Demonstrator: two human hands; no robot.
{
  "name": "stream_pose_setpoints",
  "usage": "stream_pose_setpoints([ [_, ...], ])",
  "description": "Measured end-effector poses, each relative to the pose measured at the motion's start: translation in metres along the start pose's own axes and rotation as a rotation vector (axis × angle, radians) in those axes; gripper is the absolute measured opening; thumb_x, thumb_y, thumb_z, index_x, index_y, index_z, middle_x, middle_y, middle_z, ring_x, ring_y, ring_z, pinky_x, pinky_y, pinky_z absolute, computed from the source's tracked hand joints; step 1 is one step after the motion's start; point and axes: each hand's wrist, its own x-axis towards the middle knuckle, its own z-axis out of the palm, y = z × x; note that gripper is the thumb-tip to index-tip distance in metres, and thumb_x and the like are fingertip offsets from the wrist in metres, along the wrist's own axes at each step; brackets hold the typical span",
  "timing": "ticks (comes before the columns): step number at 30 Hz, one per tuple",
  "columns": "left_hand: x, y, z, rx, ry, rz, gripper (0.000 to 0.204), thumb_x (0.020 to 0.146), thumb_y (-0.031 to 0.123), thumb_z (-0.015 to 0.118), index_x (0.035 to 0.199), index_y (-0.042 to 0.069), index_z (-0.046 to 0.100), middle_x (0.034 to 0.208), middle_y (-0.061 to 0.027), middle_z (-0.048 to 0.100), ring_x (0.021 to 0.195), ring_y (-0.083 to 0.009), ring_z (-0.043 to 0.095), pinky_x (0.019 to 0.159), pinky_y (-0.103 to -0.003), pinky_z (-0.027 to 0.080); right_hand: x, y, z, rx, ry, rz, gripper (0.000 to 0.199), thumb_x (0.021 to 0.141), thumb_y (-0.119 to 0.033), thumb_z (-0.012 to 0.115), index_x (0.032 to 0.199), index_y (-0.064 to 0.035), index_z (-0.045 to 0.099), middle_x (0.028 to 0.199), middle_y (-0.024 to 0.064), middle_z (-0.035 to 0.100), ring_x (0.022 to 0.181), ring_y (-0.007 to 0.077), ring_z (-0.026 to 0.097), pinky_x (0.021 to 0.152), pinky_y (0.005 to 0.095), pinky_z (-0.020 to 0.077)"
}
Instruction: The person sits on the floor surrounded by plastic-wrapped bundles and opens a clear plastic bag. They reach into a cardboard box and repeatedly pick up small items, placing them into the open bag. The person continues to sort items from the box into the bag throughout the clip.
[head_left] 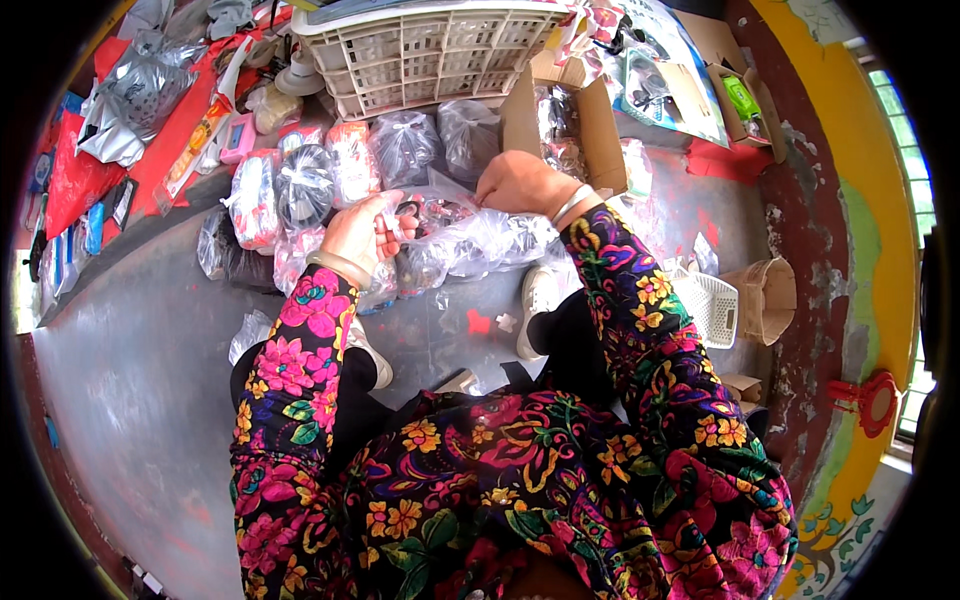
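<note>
A clear plastic bag [440, 212] with small dark and reddish items in it lies between my hands. My right hand [528, 184] is closed, its fingertips pinching the bag's upper right edge. Beside the bag's left side, my left hand [362, 232] has its fingers curled; a small dark thing shows at the fingertips, too small to name. Below the bag runs a row of filled clear bags [480, 248]. Behind it stand bags with black contents [405, 145] and a bag with red and white contents [352, 160].
An open cardboard box [602, 150] with packed items stands beyond my right hand. Behind the bags is a cream plastic crate [430, 60]. A white basket [712, 308] and a brown paper container [768, 298] sit at right. Mixed packages and a red bag [85, 175] lie far left.
</note>
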Motion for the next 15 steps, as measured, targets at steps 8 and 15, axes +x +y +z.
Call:
stream_pose_setpoints([
  [8, 0.005, -0.003, -0.001, -0.094, 0.088, -0.002, 0.034, 0.086, 0.027, 0.047, 0.114, 0.008, 0.05, 0.083, -0.0125, 0.062, 0.068, -0.0166, 0.058, 0.052, -0.023, 0.042, 0.02, -0.029, 0.031, -0.243, -0.008, -0.031, 0.015, 0.062, -0.014, 0.054, 0.071, -0.0104, 0.065, 0.069, 0.0147, 0.059, 0.069, 0.0336, 0.057, 0.062, 0.0398, 0.0451],
  [15, 0.006, -0.004, -0.007, -0.106, 0.099, -0.023, 0.032, 0.086, 0.028, 0.047, 0.113, 0.01, 0.051, 0.083, -0.0125, 0.062, 0.068, -0.0165, 0.058, 0.053, -0.023, 0.042, 0.012, -0.053, 0.021, -0.115, -0.107, -0.128, 0.014, 0.061, -0.012, 0.053, 0.069, -0.0075, 0.064, 0.064, 0.0168, 0.057, 0.063, 0.0347, 0.056, 0.056, 0.0402, 0.0439],
])
